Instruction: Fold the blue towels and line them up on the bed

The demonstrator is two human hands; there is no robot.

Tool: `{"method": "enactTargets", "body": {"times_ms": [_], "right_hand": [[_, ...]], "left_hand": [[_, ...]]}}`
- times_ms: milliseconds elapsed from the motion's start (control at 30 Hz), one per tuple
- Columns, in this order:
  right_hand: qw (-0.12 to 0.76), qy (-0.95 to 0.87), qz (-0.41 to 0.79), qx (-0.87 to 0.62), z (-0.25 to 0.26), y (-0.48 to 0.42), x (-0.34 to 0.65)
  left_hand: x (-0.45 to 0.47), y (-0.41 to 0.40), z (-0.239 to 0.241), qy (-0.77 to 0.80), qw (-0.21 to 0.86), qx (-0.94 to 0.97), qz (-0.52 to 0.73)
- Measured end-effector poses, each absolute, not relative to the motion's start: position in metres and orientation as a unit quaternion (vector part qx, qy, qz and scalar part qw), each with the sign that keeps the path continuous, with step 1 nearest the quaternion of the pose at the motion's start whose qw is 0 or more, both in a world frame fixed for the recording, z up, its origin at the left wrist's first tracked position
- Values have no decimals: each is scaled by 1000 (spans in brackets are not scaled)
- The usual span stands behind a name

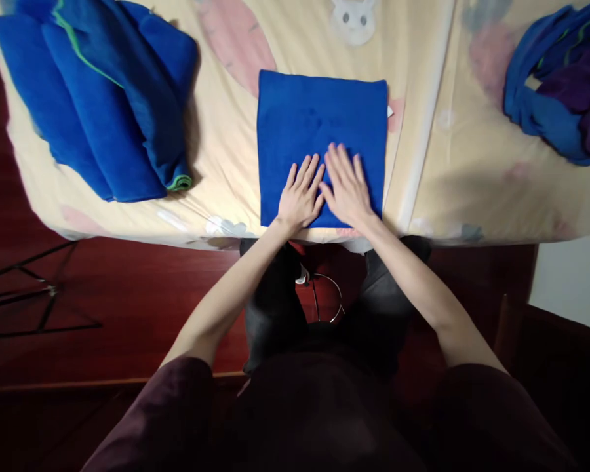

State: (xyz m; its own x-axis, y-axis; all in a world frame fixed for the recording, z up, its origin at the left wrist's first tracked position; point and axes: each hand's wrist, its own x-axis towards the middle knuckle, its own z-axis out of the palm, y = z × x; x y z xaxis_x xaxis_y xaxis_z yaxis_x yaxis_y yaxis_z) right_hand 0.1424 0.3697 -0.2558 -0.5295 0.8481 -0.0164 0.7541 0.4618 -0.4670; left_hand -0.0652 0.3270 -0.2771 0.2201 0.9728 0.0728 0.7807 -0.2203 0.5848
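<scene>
A blue cloth (319,111), squarish and lying smooth like a towel, is spread on the bed in front of me. A small white tag (390,111) sticks out at its right edge. My left hand (301,195) rests on the cloth's lower part, palm down with the fingers apart. Beside it my right hand (347,185) lies flat on the same cloth, its fingers spread and slightly blurred. The two thumbs come close together near the middle. Neither hand grasps anything.
Blue fabric with green edging (103,111) is heaped on the bed at the left. At the far right lies a crumpled blue and purple pile (565,98). The bed's patterned sheet (226,164) ends just before my knees. A black metal stand (49,290) is on the floor at left.
</scene>
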Motion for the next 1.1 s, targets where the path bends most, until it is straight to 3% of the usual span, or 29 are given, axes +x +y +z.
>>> {"method": "enactTargets", "body": {"times_ms": [100,300,567,700,833,1100], "right_hand": [[77,-851,214,-473,-255,326,155],[123,-795,216,-553,-258,274,230],[406,-578,336,-623,-256,228,269],[473,-453,480,-583,-253,212,292],[485,-419,530,-556,-249,210,294],[395,-418,592,-565,-243,226,256]], "left_hand": [[-68,281,-276,611,213,729,224],[-109,196,-276,689,172,675,203],[-110,153,-255,750,179,607,192],[-115,144,-246,774,190,570,199],[-117,146,-243,777,221,557,194],[-113,155,-246,760,207,602,132]]}}
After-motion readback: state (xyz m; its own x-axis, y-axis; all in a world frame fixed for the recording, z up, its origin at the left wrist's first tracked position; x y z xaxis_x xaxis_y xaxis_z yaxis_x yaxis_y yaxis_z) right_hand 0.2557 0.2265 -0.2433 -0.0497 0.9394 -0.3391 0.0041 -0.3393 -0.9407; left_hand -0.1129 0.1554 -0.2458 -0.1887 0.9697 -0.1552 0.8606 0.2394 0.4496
